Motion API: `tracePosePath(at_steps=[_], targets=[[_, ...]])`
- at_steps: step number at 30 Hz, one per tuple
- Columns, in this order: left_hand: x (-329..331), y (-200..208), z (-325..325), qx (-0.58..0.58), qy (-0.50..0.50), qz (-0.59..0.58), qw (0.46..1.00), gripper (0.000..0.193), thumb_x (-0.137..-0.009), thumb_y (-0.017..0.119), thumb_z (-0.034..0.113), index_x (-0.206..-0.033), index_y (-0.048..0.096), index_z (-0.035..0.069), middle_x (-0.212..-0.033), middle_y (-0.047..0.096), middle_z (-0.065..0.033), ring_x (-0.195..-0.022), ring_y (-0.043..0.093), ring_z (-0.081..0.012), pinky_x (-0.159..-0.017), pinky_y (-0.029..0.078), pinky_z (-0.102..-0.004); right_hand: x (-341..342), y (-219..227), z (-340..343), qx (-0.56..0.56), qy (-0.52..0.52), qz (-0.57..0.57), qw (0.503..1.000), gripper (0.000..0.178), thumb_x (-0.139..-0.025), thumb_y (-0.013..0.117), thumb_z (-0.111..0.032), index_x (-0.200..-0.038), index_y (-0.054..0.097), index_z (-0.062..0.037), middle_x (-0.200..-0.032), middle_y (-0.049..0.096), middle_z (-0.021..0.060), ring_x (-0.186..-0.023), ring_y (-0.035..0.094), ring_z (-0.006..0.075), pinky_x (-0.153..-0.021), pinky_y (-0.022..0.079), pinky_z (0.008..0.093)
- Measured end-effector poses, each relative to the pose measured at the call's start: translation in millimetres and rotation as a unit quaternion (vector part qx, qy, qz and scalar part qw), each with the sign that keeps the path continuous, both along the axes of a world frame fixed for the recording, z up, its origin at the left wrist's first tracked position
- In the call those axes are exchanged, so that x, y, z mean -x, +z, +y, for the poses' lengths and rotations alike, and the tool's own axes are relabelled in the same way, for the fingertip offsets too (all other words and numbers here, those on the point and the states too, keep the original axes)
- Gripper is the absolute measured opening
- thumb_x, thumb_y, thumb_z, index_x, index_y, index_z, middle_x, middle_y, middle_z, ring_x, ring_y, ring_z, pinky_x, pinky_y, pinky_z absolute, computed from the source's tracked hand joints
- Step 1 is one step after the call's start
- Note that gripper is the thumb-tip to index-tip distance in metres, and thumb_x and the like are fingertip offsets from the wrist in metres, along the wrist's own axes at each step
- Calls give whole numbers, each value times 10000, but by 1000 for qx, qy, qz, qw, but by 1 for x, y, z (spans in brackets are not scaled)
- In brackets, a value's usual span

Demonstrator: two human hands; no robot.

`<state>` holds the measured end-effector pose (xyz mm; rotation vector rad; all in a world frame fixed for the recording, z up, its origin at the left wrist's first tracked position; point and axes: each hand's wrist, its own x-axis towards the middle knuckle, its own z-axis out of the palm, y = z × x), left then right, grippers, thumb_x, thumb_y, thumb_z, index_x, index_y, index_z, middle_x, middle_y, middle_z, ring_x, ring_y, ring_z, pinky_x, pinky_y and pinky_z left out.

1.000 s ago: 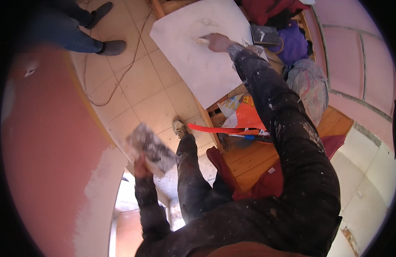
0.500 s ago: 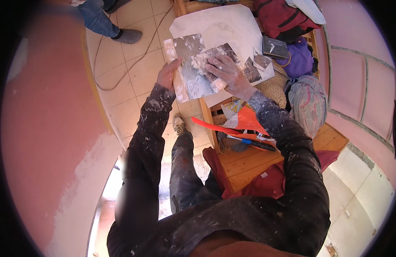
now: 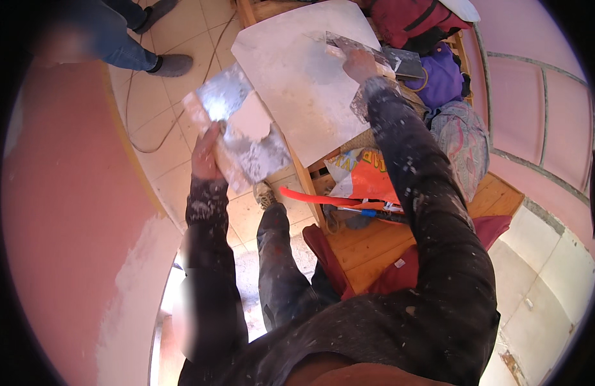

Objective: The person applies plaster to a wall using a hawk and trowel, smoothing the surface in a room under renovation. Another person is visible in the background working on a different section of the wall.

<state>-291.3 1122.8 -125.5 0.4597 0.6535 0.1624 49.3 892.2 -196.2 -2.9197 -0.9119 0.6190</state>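
Observation:
My left hand (image 3: 207, 151) is closed round the pale handle of a wide putty knife (image 3: 262, 161). Its shiny blade carries a thick patch of pinkish-white filler and thinner smears. Over the far right part of a white board (image 3: 284, 77), my right hand (image 3: 360, 64) grips a second putty knife (image 3: 339, 42), whose dark, smeared blade shows beyond the fingers. The hand hides part of this knife. Beside my right wrist a small scraper (image 3: 358, 106) lies on the board, partly covered by the sleeve.
The board rests on a wooden bench (image 3: 358, 254) with a red-orange bag (image 3: 371, 177) below it. A dark box (image 3: 408, 64), a purple bag (image 3: 436, 80) and a grey patterned bag (image 3: 463, 145) crowd the right. Another person's foot (image 3: 172, 65) and a cable (image 3: 133, 145) are at the far left.
My hands have moved apart. The left took the wide putty knife left and nearer me, tilting it; the right carried its knife off that blade toward the board's far right edge.

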Motion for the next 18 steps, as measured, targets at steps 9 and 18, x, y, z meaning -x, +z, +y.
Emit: tracePosePath(at_steps=[9,18], targets=[[101,-4,-21,7,32,136,990,409,-982,564,201,-1346,480,37,-1204,631,-116,-1099,636,-270,-937,540,-429,-54,-28,-1,-69,52,133,987,554,-835,492,-115,-1386,554,-112,-1252,637,221,-1150,617,352,-1008,474,430],[155,5,-33,15,49,162,985,487,-949,616,205,-1380,463,38,-1240,617,-114,-1109,626,-264,-966,520,-411,-29,-54,20,-23,135,39,990,502,-835,468,-143,-1309,632,-149,-1230,654,198,-1140,619,355,-999,474,424]])
